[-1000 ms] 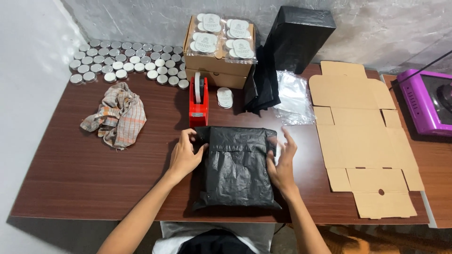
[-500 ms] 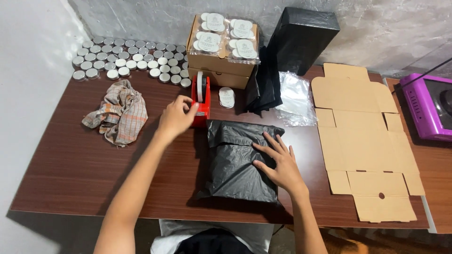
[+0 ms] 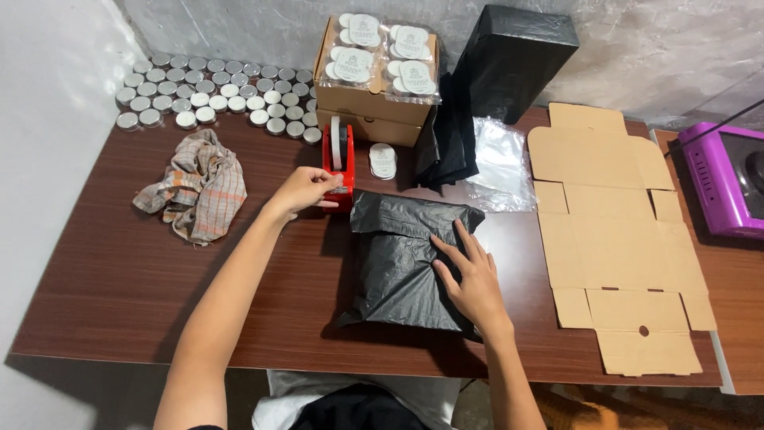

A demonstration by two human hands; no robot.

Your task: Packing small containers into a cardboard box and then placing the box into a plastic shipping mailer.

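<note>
A black plastic mailer bag, packed and folded over, lies on the brown table in front of me. My right hand rests flat on its right side, fingers spread, pressing it down. My left hand reaches to the red tape dispenser just beyond the bag's top left corner, fingers curled at its front end.
A checked cloth lies at the left. Several round silver tins line the back left. A cardboard box topped with wrapped tins, a black box, clear bags, a flat unfolded carton and a purple device fill the back and right.
My left hand left the bag and moved up to the tape dispenser. My right hand shifted from the bag's edge onto its surface and stays pressed there.
</note>
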